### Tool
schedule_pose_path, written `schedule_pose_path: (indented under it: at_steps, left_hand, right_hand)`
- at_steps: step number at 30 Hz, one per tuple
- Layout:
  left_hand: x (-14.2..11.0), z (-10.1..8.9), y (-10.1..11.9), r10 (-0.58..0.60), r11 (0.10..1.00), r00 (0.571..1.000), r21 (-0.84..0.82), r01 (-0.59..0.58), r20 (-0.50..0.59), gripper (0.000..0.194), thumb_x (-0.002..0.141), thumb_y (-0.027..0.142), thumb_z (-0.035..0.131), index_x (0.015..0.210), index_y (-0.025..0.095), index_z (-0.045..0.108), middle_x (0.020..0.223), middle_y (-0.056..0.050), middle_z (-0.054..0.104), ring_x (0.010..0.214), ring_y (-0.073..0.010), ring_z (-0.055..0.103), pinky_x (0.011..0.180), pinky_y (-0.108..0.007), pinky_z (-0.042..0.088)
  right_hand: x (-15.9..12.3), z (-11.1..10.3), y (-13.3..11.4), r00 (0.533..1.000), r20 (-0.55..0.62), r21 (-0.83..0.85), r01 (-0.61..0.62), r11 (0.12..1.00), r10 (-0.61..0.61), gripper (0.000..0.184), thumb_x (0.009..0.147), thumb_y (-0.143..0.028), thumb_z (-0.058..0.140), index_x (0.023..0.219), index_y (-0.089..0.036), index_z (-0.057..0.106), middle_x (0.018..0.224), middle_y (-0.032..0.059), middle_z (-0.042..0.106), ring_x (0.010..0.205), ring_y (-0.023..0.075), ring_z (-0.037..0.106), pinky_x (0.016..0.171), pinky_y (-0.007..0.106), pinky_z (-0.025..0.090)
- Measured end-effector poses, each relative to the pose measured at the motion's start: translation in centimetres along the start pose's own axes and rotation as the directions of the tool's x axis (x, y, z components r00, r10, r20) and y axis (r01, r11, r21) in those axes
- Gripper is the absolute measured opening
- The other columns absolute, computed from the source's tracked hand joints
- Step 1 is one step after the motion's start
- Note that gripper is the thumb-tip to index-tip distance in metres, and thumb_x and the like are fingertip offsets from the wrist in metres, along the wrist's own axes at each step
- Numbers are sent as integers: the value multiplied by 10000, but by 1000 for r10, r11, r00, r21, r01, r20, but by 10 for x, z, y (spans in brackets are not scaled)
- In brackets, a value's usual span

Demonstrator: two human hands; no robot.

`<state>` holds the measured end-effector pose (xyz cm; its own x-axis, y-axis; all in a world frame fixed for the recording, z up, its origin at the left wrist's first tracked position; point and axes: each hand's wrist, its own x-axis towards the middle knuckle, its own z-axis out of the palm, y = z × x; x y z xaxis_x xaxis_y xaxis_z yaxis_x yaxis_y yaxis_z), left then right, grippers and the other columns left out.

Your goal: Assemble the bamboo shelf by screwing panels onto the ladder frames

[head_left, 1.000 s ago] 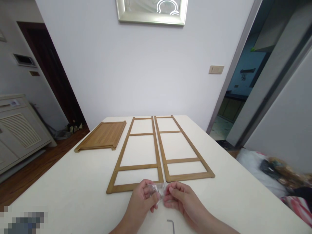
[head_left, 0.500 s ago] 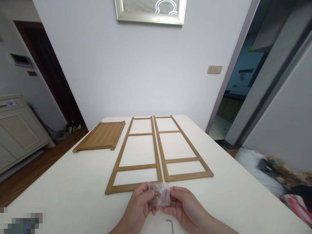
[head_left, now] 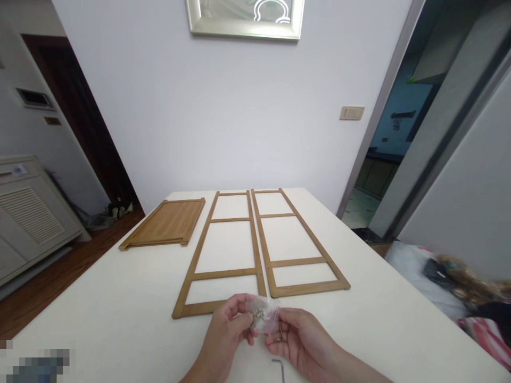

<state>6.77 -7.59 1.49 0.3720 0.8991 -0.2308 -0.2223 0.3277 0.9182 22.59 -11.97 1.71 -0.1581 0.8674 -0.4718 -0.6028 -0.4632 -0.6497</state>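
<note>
Here, the left hand [head_left: 227, 329] pinches a clear bag [head_left: 266, 315]; the right hand [head_left: 301, 334], half-curled, cradles a metal fastener [head_left: 280, 333] that loosened fingers could drop.

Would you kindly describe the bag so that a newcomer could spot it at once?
Along the white table lie two open wooden frames. By their near ends, the left hand holds the bag: small, crumpled and see-through, unlike the solid brown frames.

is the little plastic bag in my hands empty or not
Not empty: metal pieces show through the clear plastic bag. I can't tell how full it is.
</note>
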Motion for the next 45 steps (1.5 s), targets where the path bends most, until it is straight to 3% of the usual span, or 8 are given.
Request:
schedule_pose_path:
  at_steps: [4, 12, 18, 24, 29, 37, 45]
  left_hand:
    - [1, -1, 1, 76, 990, 991, 128, -62, -108, 253, 672, 214, 635, 910, 147, 583, 684, 21, 547, 516, -116, 538, 425, -227, 388]
    - [-4, -2, 4, 185, 952, 977, 266, -152, -104, 228, 696, 244, 667, 884, 156, 572, 640, 32, 527, 535, -104, 504, 436, -203, 406]
    - [-5, 0, 3, 206, 958, 973, 223, -179, -104, 224, 699, 264, 688, 874, 163, 592, 656, 34, 533, 485, -71, 434, 414, -180, 356]
    - [-12, 2, 7, 219, 959, 975, 193, -207, -46, 262, 666, 267, 737, 874, 167, 613, 696, 12, 567, 561, -92, 517, 443, -166, 365]
    - [-14, 2, 7, 186, 965, 982, 181, -188, 25, 294, 714, 350, 706, 911, 167, 589, 661, 28, 545, 405, -41, 409, 366, -173, 295]
    - [-8, 1, 5, 187, 967, 982, 179, -182, -11, 261, 751, 351, 661, 908, 166, 562, 712, 26, 540, 400, -27, 400, 357, -168, 267]
    - [-13, 4, 11, 199, 966, 978, 180, -186, -58, 277, 701, 315, 711, 890, 163, 579, 682, 32, 546, 419, -34, 403, 370, -160, 278]
  right_hand:
    - [-1, 3, 1, 999, 1, 28, -52, 998, 52, 248, 809, -211, 533, 831, 1, 661, 738, 151, 678, 580, 135, 630, 601, 234, 521]
    - [0, 2, 2, 994, 54, 95, -99, 991, 94, 260, 801, -194, 534, 862, 21, 666, 748, 153, 680, 611, 136, 632, 642, 239, 525]
    - [-2, 4, 2, 991, 62, 105, -120, 987, 114, 232, 783, -187, 551, 834, 8, 667, 744, 145, 680, 600, 125, 626, 645, 231, 524]
    - [-1, 5, 2, 991, 77, 118, -115, 986, 107, 214, 783, -172, 537, 844, -8, 660, 718, 136, 677, 580, 124, 623, 626, 226, 524]
    - [-1, 5, 1, 988, 105, 123, -130, 984, 117, 211, 773, -167, 550, 868, -9, 653, 717, 136, 681, 572, 122, 623, 614, 219, 528]
    - [-1, 2, 3, 985, 106, 134, -148, 980, 135, 238, 776, -171, 518, 854, 9, 652, 702, 138, 676, 541, 115, 615, 575, 202, 517]
    - [-1, 2, 2, 986, 82, 124, -155, 980, 146, 243, 784, -178, 509, 847, 2, 660, 710, 132, 674, 550, 123, 624, 576, 214, 516]
